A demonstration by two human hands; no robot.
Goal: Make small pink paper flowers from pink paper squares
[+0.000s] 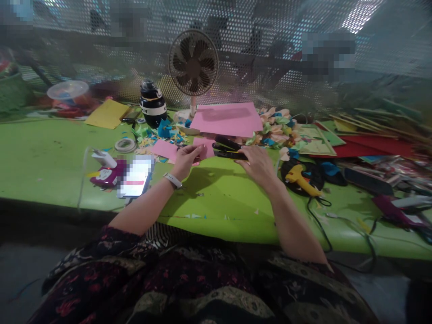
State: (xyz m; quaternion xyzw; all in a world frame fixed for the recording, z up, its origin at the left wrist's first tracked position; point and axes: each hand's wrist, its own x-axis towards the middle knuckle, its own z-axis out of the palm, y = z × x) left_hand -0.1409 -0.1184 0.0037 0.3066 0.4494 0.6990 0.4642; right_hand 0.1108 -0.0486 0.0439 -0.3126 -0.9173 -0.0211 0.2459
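My left hand (185, 162) pinches a small piece of pink paper (206, 147) between thumb and fingers, over the middle of the green table (222, 198). To its right, my right hand (259, 165) is wrapped round the back end of a black stapler (225, 146). The stapler's front end points left and reaches the edge of the pink paper; I cannot tell whether the paper lies between its jaws. Another pink paper piece (164, 149) lies just left of my left hand. Behind both hands rests a larger pink sheet (226, 120).
A lit phone (137, 176) and a purple power strip (110, 175) are at the left. Behind stand a black bottle (153, 108) and a fan (193, 63). Paper flowers (278, 128) are heaped at the back right, near a yellow glue gun (299, 179) with a trailing cord.
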